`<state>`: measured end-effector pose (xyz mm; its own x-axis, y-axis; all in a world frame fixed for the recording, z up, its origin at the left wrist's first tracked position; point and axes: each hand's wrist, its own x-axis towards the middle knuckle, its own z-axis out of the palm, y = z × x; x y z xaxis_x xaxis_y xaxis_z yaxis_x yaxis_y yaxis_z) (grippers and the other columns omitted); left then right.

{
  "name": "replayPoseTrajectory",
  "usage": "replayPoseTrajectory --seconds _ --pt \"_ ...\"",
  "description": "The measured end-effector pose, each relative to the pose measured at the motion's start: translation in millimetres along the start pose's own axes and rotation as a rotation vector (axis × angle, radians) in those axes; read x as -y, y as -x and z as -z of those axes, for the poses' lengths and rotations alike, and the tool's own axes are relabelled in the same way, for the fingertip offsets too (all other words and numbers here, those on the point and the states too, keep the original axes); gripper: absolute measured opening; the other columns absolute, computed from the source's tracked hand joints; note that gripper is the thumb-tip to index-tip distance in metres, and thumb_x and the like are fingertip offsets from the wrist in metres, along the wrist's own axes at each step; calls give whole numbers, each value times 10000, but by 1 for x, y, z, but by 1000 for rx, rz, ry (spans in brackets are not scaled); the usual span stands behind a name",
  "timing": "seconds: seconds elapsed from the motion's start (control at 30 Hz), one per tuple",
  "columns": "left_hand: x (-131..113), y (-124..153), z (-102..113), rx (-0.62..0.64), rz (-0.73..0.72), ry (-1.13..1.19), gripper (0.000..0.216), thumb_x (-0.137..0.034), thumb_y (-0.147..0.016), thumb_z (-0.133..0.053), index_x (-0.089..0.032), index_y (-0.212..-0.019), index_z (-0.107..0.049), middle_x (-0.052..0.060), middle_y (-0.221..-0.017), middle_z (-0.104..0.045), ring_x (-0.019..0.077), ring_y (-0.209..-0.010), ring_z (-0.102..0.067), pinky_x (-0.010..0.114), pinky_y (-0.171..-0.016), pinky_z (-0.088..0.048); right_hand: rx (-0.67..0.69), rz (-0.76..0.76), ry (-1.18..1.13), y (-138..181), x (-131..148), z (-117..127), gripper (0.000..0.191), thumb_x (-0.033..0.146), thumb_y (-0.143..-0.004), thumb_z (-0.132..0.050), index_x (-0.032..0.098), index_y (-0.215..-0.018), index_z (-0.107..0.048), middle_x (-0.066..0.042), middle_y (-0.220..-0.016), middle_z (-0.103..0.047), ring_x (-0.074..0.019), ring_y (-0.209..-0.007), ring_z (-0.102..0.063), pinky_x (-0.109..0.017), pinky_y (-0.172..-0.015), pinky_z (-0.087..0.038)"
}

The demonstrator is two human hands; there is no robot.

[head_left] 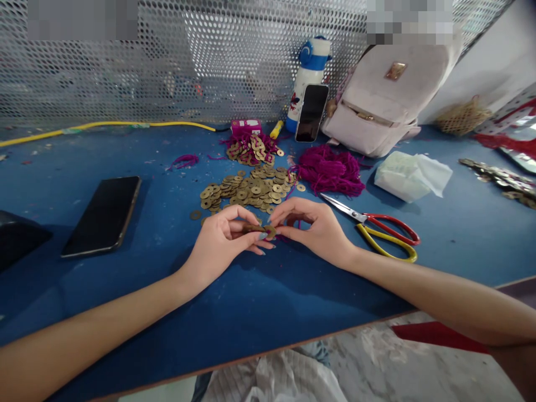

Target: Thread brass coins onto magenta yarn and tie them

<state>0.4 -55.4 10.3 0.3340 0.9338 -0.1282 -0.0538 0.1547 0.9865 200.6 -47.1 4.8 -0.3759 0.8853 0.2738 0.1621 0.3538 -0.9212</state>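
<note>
Brass coins with holes [270, 232] are pinched in my left hand [228, 234], thumb on top and fingers curled beneath. My right hand [316, 231] meets it from the right, its thumb and forefinger closed at the coins' edge, with a bit of purple cord [283, 238] showing by the fingertips. Just beyond the hands spreads a loose pile of brass coins [255, 190]. Behind that pile lie coins tied with purple cord [251, 149]. A heap of purple cord [330, 170] sits to the right of the pile.
Scissors [355, 216] with red and yellow handles lie beside my right wrist. A phone [104, 215] lies at left; another phone [312, 113] leans against a bottle [307, 78]. A pale backpack [385, 95] and a tissue pack [402, 176] stand at right. Perforated metal [159, 72] bounds the back.
</note>
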Motion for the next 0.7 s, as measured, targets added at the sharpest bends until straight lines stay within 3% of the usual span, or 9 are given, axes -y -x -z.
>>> replayPoseTrajectory --seconds 0.23,0.5,0.7 --pt "1 1 0 -40 -18 23 281 -230 -743 -791 -172 -853 -539 6 -678 -745 230 -680 -770 258 -610 -627 39 19 41 1 3 2 185 88 -826 -612 187 -977 -650 -29 -922 -732 -140 -862 -699 -251 -694 -521" --pt "0 2 0 -70 -25 6 286 -218 -744 -783 -173 -854 -523 8 -693 -748 229 -685 -770 265 -613 -627 82 -154 -93 1 0 1 260 168 -808 -662 181 -1061 -599 -55 -948 -743 -161 -842 -713 -258 -665 -537" --pt "1 3 -2 -14 -36 -47 252 -155 -766 -746 -168 -883 -524 1 -703 -759 187 -657 -763 231 -618 -622 47 -103 -45 2 0 -3 251 132 -784 -674 171 -1027 -625 -27 -859 -715 -142 -790 -693 -233 -634 -511"
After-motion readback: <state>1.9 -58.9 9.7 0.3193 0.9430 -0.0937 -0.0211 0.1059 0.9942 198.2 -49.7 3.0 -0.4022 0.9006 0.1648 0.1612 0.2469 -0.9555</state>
